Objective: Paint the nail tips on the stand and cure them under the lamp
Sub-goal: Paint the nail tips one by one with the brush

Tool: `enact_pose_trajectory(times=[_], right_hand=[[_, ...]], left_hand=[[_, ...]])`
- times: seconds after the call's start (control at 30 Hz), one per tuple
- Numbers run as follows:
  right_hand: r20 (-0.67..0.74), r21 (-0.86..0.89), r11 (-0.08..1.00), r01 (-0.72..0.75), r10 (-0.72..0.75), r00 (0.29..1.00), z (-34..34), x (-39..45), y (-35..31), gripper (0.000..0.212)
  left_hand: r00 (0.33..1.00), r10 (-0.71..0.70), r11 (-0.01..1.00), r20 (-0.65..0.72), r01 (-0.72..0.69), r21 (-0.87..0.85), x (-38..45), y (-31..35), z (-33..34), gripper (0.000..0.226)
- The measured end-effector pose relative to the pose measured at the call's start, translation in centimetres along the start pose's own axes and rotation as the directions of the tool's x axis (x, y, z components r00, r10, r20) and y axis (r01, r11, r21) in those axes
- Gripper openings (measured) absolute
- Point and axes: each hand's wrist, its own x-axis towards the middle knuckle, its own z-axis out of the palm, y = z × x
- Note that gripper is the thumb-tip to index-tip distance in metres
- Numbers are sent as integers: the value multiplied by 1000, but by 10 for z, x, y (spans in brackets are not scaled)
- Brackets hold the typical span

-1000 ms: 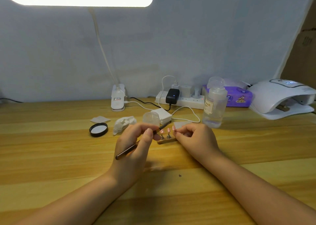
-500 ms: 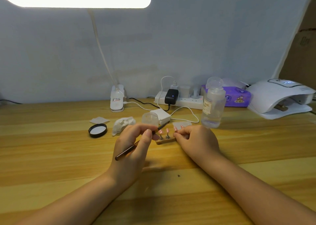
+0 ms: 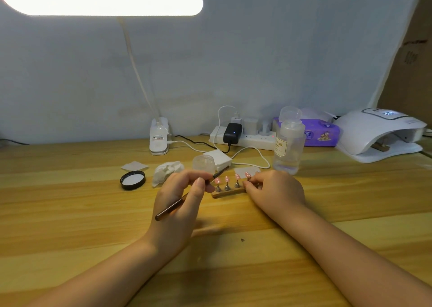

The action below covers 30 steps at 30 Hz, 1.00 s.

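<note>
On the wooden desk: a small wooden stand (image 3: 228, 193) is set between the two hands, with pink nail tips (image 3: 226, 179) held up on little metal pegs.
Risk, smearing: wet colour could be smudged if the left thumb or the brush ferrule were brushed against the nearest tip, since the left hand is crowded close to that end of the row.
Risk, tipping: the stand is light-looking and could be knocked or tilted if the right-hand grip were loosened during a stroke.
Risk, spill: an open clear jar (image 3: 203, 164) stands just behind the left fingers and could be caught by the brush on its way back.
Risk, curing: the curing lamp (image 3: 378, 131) is well apart at the far right, so the tips could be touched during carrying.
Left hand (image 3: 180, 201): a slim dark brush (image 3: 187, 197) is pinched between thumb and curled fingers, bristle end aimed toward the left end of the row.
Right hand (image 3: 273, 190): the right end of the stand is gripped by curled fingertips, and the tips at that end are partly hidden.
Stand position: near the desk's middle, just in front of the jar, touching the right hand; whether the brush tip touches a nail cannot be told.
</note>
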Motion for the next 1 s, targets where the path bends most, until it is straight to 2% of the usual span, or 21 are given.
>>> enact_pose_trajectory(times=[0.27, 0.4, 0.5, 0.67, 0.77, 1.0], right_hand=[[-16, -14, 997, 70, -70, 997, -1, -2, -2, 25], [-193, 120, 984, 131, -106, 976, -3, -9, -5, 18], [-271, 256, 947, 191, -119, 955, -2, -13, -11, 10], [-219, 475, 848, 237, -147, 965, 2, -16, -16, 4], [-166, 485, 839, 248, -189, 968, 3, -16, -16, 10], [-124, 524, 812, 257, -225, 966, 6, -17, -15, 9]], left_hand=[[1000, 19, 1000, -2, -19, 8, 0, 2, -1, 31], [997, -57, 998, -50, 55, -43, 7, 1, -4, 11], [988, -124, 991, -91, 119, -64, 22, 2, -10, 16], [977, -185, 983, -105, 181, -43, 48, 5, -28, 19], [973, -210, 973, -98, 217, 72, 63, 5, -31, 14], [925, -374, 892, 68, 338, 301, 99, 5, -19, 15]])
